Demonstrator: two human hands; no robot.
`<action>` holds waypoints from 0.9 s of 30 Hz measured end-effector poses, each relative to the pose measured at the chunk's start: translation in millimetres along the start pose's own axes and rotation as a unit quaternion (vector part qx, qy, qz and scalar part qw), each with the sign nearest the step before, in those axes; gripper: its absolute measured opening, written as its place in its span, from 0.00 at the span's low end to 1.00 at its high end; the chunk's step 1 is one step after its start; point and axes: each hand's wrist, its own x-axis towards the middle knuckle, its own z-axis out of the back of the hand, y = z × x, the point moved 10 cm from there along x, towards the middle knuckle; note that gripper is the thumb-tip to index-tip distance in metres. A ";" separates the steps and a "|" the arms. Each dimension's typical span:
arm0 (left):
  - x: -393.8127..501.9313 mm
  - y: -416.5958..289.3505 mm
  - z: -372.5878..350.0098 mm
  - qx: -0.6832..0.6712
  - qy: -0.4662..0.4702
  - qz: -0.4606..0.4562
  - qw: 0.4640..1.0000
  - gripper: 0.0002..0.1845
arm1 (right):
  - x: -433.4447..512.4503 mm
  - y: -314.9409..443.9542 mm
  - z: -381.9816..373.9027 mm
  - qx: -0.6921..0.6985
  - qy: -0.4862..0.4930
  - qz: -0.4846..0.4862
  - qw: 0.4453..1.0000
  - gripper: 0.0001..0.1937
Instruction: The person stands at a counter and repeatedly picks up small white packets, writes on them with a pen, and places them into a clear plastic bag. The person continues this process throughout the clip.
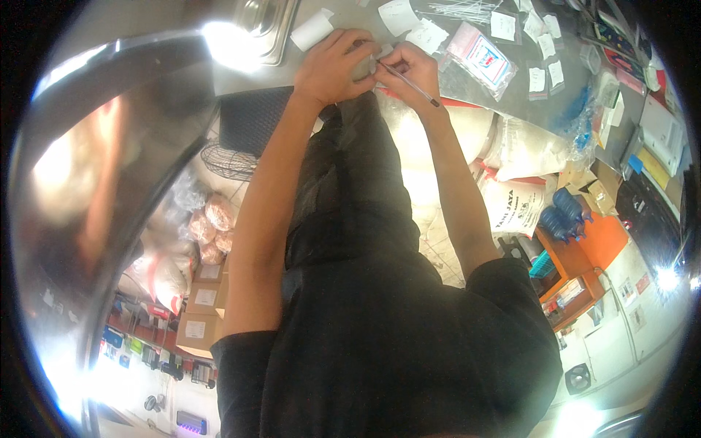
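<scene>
My right hand [408, 74] grips a ballpoint pen [411, 85], its point over a small whitish piece by my other fingers. My left hand [339, 65] lies at the metal table's near edge, curled over that small piece, which is mostly hidden; whether it is paper or plastic I cannot tell. A roll of white paper [312, 30] lies just beyond the left hand. Torn paper slips with handwriting [427, 36] lie beyond the right hand. To its right sits a pack of clear plastic bags with a printed label [482, 60].
A steel tray [274, 33] stands at the left. White sticks [465, 10] and small zip bags with paper slips [503, 26] lie on the far right of the table [465, 87]. Beneath are white sacks [515, 202], a wire fan guard [227, 160] and cartons [200, 328].
</scene>
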 end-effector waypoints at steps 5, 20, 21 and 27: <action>0.3 -1.9 3.6 0.002 -0.012 -0.006 1.000 0.27 | 0.6 -0.7 -0.5 -0.004 0.012 -0.001 1.000 0.11; -0.2 -1.1 3.4 0.009 -0.010 0.001 1.000 0.28 | -2.3 -3.8 1.0 -0.003 -0.009 -0.006 1.000 0.10; -0.6 -1.0 3.5 0.010 -0.009 0.001 1.000 0.27 | -1.9 -3.0 1.1 -0.001 -0.011 -0.004 1.000 0.10; 0.7 -2.3 4.2 0.003 -0.008 0.002 1.000 0.27 | -2.2 -2.1 1.2 0.028 -0.011 -0.012 0.999 0.10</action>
